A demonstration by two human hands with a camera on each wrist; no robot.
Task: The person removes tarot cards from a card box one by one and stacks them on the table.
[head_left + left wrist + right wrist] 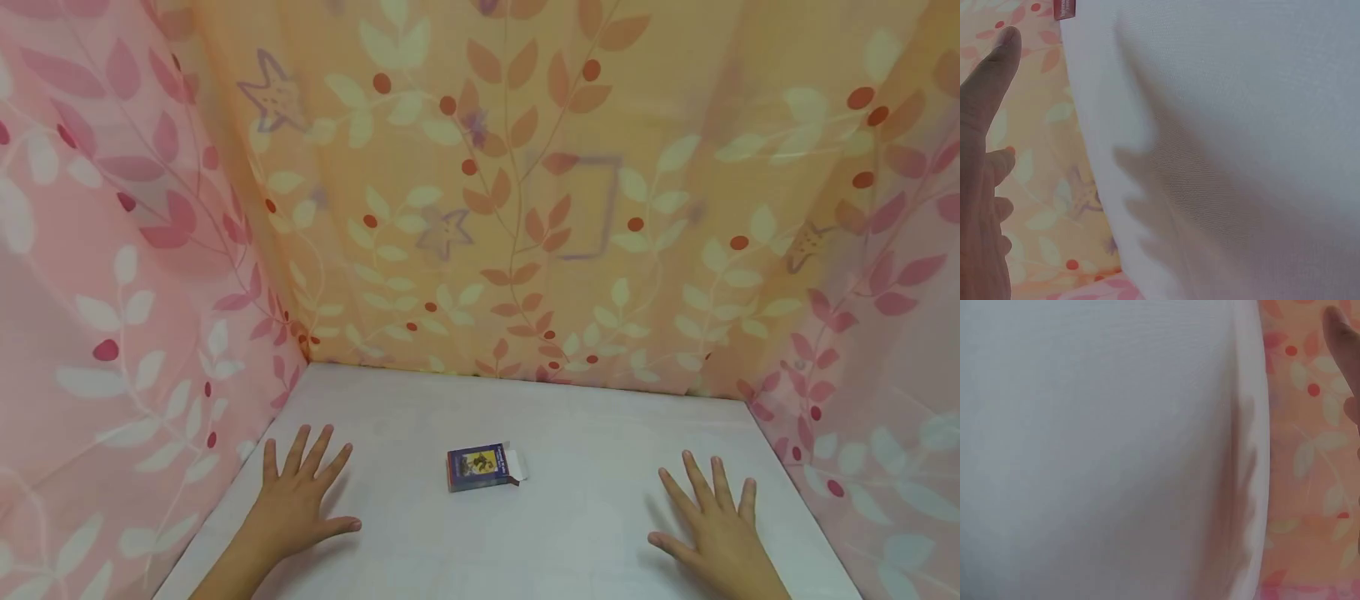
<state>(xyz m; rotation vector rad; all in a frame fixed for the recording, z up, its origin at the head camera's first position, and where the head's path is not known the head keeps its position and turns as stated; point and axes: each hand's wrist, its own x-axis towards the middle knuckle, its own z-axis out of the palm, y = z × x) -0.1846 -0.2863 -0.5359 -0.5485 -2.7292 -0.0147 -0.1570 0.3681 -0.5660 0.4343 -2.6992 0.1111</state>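
Note:
A small dark blue card box [477, 467] with a yellow picture lies on the white table, its white end flap [517, 463] standing out on the right. To the left of the box, my left hand [294, 504] hovers over the table with fingers straight and spread. On the other side, my right hand [716, 533] is held the same way, palm down, fingers apart. Neither hand touches the box. In the left wrist view a corner of the box [1065, 9] shows at the top. The right wrist view catches only the thumb [1340, 331] and a bit of finger at its edge.
The white table [420, 550] is bordered by a yellow leaf-patterned curtain [480, 250] at the back. Pink leaf-patterned curtains stand at the left [150, 317] and right [892, 358]. Both hands cast shadows on the tabletop.

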